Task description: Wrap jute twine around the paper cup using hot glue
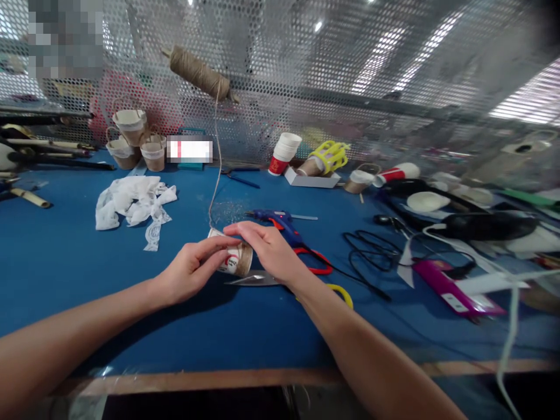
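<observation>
A paper cup (246, 261) with brown twine wound round one end lies on its side between my hands, just above the table. My left hand (195, 267) grips its printed white side, thumb and fingers pressed against it. Across the top and the wound end curves my right hand (272, 249), its fingertips touching the cup. A strand of twine (217, 157) runs down to the cup from a large spool (195, 71) hung on the mesh. Under my right hand lie scissors (255, 279) with red and yellow handles. Behind them rests a blue glue gun (280, 219).
White lace (131, 198) is heaped at left, before several twine-covered cups (153, 154). At the back stand stacked paper cups (283, 154) and a white box (312, 177). Black cable (371, 256) and a purple power strip (457, 289) lie at right.
</observation>
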Tool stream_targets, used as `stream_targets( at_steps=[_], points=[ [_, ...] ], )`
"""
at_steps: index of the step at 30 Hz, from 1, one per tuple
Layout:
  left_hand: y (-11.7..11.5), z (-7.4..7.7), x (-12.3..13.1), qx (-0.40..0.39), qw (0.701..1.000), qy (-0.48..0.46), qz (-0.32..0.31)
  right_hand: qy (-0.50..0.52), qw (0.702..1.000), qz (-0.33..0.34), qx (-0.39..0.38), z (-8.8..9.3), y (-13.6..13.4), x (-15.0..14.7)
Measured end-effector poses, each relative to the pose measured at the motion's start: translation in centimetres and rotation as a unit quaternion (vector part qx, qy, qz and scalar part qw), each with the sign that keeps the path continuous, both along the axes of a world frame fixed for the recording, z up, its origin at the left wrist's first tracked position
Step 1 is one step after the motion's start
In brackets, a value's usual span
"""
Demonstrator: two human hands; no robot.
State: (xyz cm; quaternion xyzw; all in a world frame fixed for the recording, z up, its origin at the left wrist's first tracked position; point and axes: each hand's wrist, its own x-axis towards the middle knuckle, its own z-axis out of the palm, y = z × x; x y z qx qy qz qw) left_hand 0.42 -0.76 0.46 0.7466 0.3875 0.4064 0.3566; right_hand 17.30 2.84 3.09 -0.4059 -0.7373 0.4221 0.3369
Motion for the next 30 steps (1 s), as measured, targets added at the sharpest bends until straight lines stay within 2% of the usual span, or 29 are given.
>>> stream_targets(
  at_steps=[6, 14, 22, 26, 30],
  points=[
    [0.2, 0.1, -0.1, -0.018, 1.000, 0.014, 0.014, 0.001, 1.000, 0.013, -0.027, 0.0, -0.1, -0.1],
    [0.5, -0.1, -0.4, -0.033, 0.996, 0.077, 0.007, -0.020, 0.999, 0.021, -0.026, -0.4, 0.0, -0.3],
    [0.7, 0.0, -0.5, -0.020, 0.996, 0.091, -0.015, -0.062, 0.997, 0.032, -0.021, -0.5, 0.0, -0.6],
    [0.6, 0.2, -0.5, -0.021, 0.994, 0.106, -0.011, -0.110, 0.994, -0.001, 0.004, 0.4, 0.2, -0.1],
    [0.5, 0.4, -0.5, -0.014, 0.995, 0.100, 0.007, -0.206, 0.972, -0.100, 0.046, 2.8, 1.6, 2.3]
  ],
)
